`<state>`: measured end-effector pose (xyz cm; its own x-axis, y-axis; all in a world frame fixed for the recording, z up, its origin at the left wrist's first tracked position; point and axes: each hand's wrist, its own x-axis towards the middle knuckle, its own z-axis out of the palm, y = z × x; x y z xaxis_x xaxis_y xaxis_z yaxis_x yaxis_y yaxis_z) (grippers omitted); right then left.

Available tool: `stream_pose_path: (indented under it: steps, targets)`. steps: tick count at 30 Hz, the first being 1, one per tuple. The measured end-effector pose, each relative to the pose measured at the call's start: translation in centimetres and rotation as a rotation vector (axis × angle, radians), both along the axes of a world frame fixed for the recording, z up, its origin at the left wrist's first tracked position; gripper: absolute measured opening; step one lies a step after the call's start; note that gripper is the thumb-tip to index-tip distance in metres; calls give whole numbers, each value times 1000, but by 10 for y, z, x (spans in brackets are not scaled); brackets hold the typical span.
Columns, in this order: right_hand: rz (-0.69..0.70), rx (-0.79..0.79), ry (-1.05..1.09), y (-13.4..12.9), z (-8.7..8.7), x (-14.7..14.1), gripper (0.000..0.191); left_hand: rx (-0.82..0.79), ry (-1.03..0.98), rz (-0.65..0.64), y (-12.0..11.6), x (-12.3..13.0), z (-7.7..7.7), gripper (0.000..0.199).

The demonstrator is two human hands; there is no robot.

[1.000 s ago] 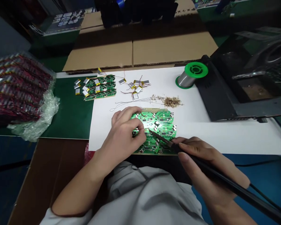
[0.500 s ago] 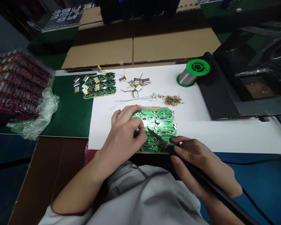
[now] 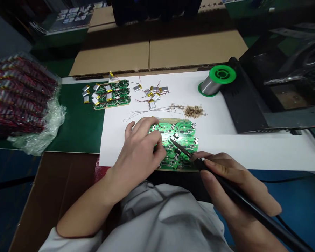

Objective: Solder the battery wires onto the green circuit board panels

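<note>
A panel of green circuit boards (image 3: 185, 130) lies on the white sheet in front of me. My left hand (image 3: 141, 148) rests over the panel's left part, thumb and forefinger pinched together low on the board. What lies between those fingertips is too small to make out; a short thin reddish wire shows near them. In my right hand (image 3: 233, 178) is a black soldering iron (image 3: 241, 203), held like a pen. Its tip points left and down at the middle of the panel, just right of my left fingertips. Whether the tip touches the board I cannot tell.
Behind the panel lie thin wires and a heap of brown bits (image 3: 194, 111). Several small battery cells (image 3: 154, 96) and another board panel (image 3: 118, 93) sit farther back. A solder spool (image 3: 210, 85) stands beside a black machine (image 3: 241, 101). Bubble-wrapped stacked cells (image 3: 18, 98) are left.
My right hand has drawn the soldering iron a little to the right and its tip slightly up, away from my left fingertips. My left hand has barely moved.
</note>
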<state>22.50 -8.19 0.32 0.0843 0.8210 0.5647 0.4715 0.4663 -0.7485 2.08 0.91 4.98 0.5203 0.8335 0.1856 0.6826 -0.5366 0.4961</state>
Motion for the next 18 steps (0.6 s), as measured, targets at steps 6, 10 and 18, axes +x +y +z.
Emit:
stream_pose_path:
  steps: [6,10,18]
  targets:
    - [-3,-34,70,-2,3,-6,37,44,150,-29,1,3,9,19]
    - [-4,-48,75,0,4,-7,37,47,212,-57,2,5,12,23]
    - [-30,-93,48,-1,7,-9,39,50,309,-76,4,9,18,23]
